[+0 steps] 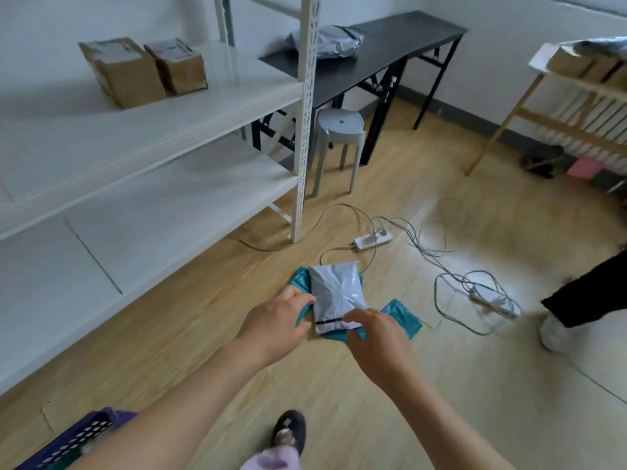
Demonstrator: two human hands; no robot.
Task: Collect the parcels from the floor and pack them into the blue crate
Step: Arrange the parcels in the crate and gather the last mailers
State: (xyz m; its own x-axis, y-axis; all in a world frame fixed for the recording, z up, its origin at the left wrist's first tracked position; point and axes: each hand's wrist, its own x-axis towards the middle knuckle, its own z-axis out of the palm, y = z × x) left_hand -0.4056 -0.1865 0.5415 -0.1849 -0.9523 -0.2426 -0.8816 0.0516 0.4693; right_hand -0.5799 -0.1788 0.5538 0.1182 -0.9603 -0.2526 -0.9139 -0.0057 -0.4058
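Observation:
A grey plastic parcel (337, 293) lies on top of teal parcels (403, 315) on the wooden floor. My left hand (276, 322) grips the left edge of the stack, fingers curled round the teal parcel beside the grey one. My right hand (375, 337) pinches the near edge of the grey parcel. A corner of the blue crate (73, 440) shows at the bottom left, partly hidden by my left forearm.
White shelving (152, 137) with two cardboard boxes (142, 71) stands on the left. Cables and power strips (373, 239) lie just beyond the parcels. A grey stool (339, 130), a black table (390, 45), another person's leg (583, 293) at right, my foot (290, 432) below.

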